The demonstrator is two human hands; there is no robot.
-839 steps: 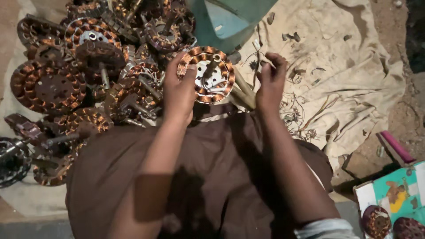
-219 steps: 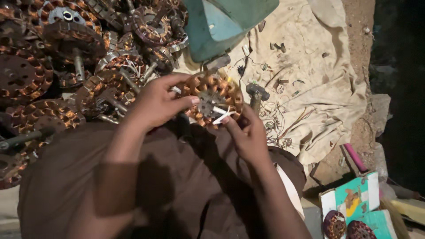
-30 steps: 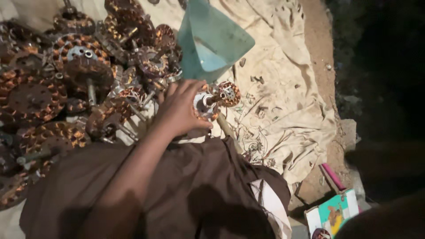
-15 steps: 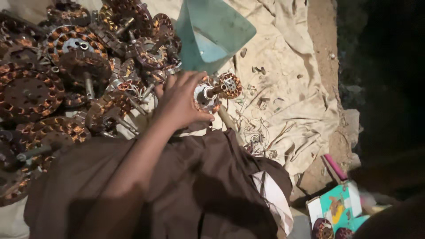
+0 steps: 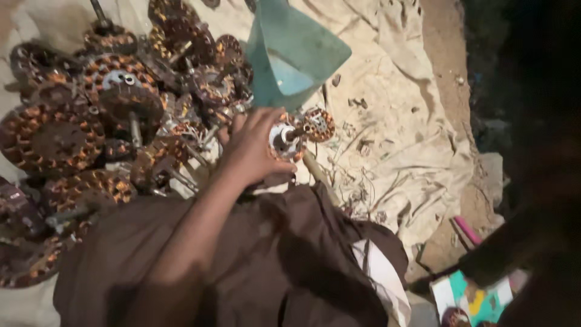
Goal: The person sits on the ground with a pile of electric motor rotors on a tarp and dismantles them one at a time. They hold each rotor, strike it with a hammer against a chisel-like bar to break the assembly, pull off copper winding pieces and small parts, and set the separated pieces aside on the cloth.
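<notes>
Since half a second ago the left hand [image 5: 251,148] has hardly shifted on the copper-wound fan stator [image 5: 299,130], while the dark shape at the lower right has spread further across the view. The hand is clenched over the stator's near side, fingers wrapped on the rim, so the part sits under the palm, its shaft and far windings sticking out toward the teal funnel [image 5: 293,57] just beyond; the right hand is out of view. With only one hand holding it by the edge, I judge the stator could tip and roll off the brown-clothed lap onto the cloth [image 5: 387,133], or knock into the heap of stators [image 5: 91,127] left of the funnel.
</notes>
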